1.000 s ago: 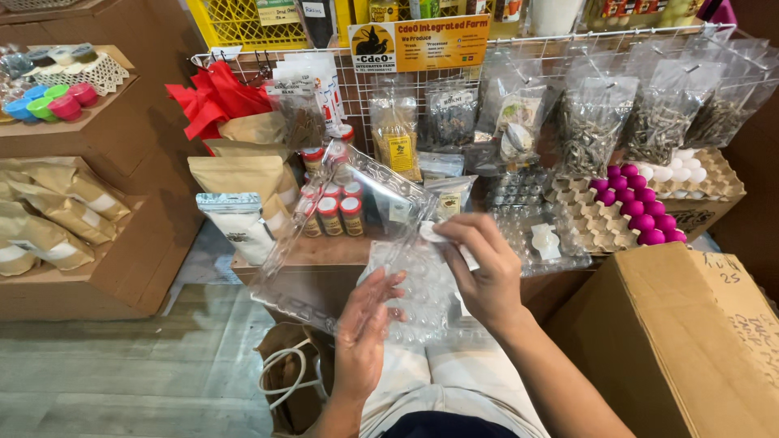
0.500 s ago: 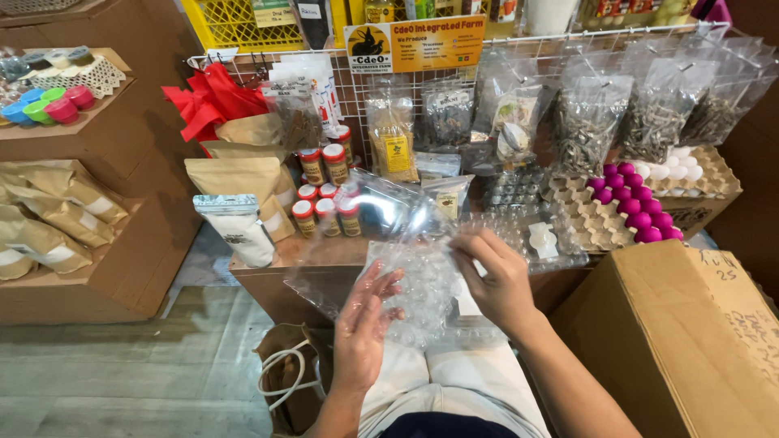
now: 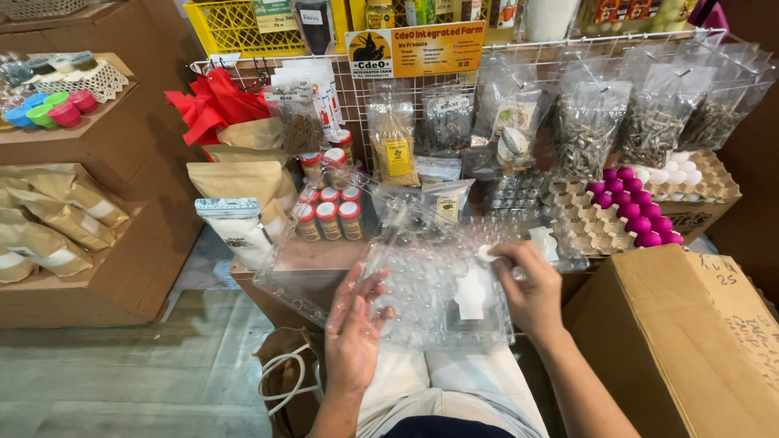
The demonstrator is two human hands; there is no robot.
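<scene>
I hold a clear plastic egg tray (image 3: 430,284) over my lap, its hinged lid swung open toward the far left. A small white label lies inside it near the right side. My left hand (image 3: 355,324) supports the tray from below at its near left edge, fingers spread against the plastic. My right hand (image 3: 531,288) pinches the tray's right edge, thumb on top.
A low wooden table (image 3: 308,255) ahead bears red-capped jars (image 3: 329,215), brown paper bags (image 3: 239,182), empty clear trays and cardboard cartons of pink eggs (image 3: 633,207) and white eggs (image 3: 669,172). Bagged dried goods hang on a wire rack (image 3: 584,122). A cardboard box (image 3: 690,341) stands at my right, wooden shelves at left.
The open tray has come down and toward me, from tilted up near the jars to lying flatter over my lap. Both hands have kept their hold on it.
</scene>
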